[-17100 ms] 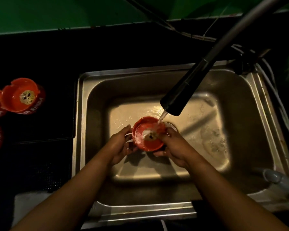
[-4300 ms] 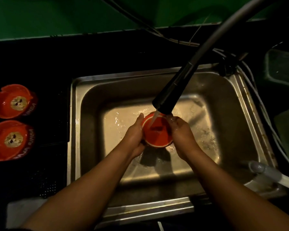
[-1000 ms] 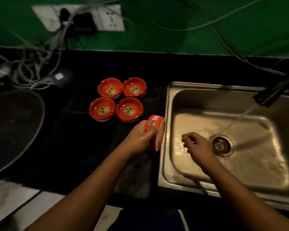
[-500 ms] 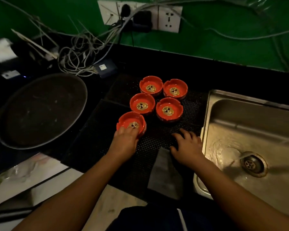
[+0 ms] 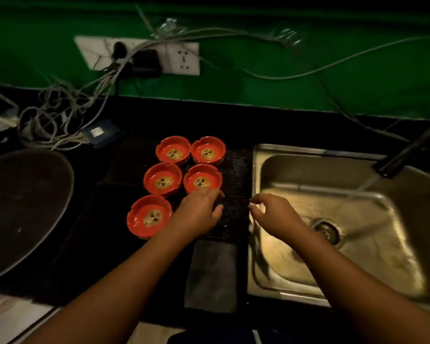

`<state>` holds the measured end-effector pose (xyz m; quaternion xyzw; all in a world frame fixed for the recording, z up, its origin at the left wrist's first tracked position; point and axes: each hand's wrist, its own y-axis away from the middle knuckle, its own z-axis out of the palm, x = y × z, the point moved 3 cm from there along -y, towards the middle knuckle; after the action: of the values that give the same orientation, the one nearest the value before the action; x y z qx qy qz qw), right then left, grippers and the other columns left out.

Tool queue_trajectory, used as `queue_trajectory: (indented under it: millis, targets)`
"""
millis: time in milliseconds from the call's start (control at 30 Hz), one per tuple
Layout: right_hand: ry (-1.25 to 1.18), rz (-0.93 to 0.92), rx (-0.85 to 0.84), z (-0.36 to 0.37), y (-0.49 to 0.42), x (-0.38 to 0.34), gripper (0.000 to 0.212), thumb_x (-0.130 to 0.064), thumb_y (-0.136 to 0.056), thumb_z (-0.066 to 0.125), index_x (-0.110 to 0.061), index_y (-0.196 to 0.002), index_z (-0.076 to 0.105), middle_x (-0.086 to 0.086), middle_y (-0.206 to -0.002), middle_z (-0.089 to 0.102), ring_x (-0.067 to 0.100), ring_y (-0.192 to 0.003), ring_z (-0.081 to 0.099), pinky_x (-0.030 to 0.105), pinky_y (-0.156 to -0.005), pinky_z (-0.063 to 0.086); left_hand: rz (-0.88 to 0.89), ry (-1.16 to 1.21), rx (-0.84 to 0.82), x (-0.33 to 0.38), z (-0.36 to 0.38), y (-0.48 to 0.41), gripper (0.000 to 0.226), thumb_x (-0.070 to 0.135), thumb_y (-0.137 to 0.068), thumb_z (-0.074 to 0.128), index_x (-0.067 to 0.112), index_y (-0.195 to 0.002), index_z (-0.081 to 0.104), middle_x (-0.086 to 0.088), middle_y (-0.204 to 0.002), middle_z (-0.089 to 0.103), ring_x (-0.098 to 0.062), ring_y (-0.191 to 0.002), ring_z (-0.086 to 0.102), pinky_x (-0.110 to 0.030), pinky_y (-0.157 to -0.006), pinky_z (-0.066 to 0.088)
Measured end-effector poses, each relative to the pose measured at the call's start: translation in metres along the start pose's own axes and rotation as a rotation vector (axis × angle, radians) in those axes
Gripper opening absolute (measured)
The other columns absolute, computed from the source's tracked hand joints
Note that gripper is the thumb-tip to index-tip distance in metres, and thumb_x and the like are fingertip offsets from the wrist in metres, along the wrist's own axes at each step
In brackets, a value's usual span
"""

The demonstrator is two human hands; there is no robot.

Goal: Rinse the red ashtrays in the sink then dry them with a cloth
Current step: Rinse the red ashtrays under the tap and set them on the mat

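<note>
Several red ashtrays stand upright in a cluster on a dark mat (image 5: 236,170) left of the sink (image 5: 256,276). The nearest ashtray (image 5: 149,216) sits alone at the front left. My left hand (image 5: 199,214) hovers over the mat just right of it, fingers loosely curled and holding nothing. Its fingertips lie at the front rim of the middle-right ashtray (image 5: 202,178); I cannot tell if they touch. My right hand (image 5: 273,214) hangs over the sink's left rim, fingers relaxed and empty. A grey cloth (image 5: 211,274) lies flat in front of the mat.
The tap (image 5: 395,160) runs water into the sink toward the drain (image 5: 327,230). A large dark round tray (image 5: 23,207) fills the counter's left. Tangled cables (image 5: 57,120) and a wall socket strip (image 5: 139,55) sit behind.
My left hand has let go of the nearest ashtray and moved right toward the middle-right one. My right hand has lifted off the mat and shifted to the sink's rim.
</note>
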<state>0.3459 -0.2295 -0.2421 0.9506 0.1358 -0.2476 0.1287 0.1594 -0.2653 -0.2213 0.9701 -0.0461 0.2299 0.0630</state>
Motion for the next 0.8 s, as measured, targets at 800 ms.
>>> queue_trajectory:
  millis: [800]
  targets:
    - [0.001, 0.203, 0.714, -0.444, -0.007, 0.227, 0.025, -0.031, -0.093, 0.053, -0.021, -0.114, 0.063, 0.002, -0.115, 0.061, 0.018, -0.101, 0.058, 0.028, -0.082, 0.045, 0.541, 0.038, 0.186, 0.469, -0.065, -0.266, 0.021, 0.035, -0.089, 0.058, 0.026, -0.108, 0.063, -0.005, -0.126, 0.047, -0.026, -0.120, 0.045, -0.041, -0.103, 0.039]
